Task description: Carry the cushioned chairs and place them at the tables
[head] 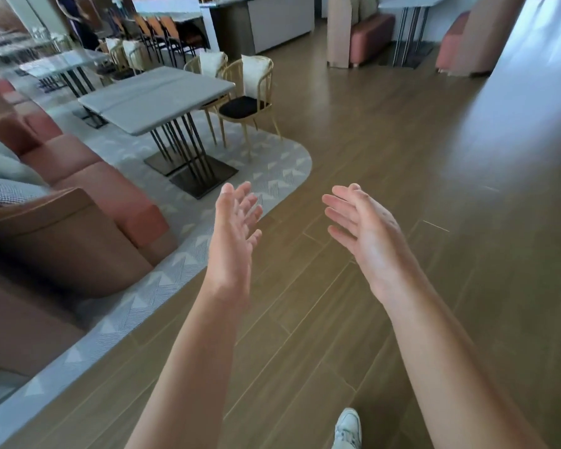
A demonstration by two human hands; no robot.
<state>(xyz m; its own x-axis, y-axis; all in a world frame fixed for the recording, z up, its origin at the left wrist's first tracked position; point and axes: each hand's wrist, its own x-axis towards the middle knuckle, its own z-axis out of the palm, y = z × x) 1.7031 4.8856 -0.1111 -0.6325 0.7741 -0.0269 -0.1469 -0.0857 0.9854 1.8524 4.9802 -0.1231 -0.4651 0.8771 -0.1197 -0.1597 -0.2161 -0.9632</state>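
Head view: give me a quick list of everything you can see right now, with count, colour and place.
table: one near, grey top, dark legs, left centre; more behind it
cushioned chairs: two, gold frames, black seats, white cushions, at the near table's far side
rug: one, grey patterned, under the table
sofa: one, pink-red, left
orange chairs: a row, top left
pink benches: two, top right
floor: brown wood
shoe: one, white, bottom
hands: left and right, both open, empty

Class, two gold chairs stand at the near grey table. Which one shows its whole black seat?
The right-hand gold chair, nearest the wooden floor. The other chair beside it is tucked behind the table, seat mostly hidden.
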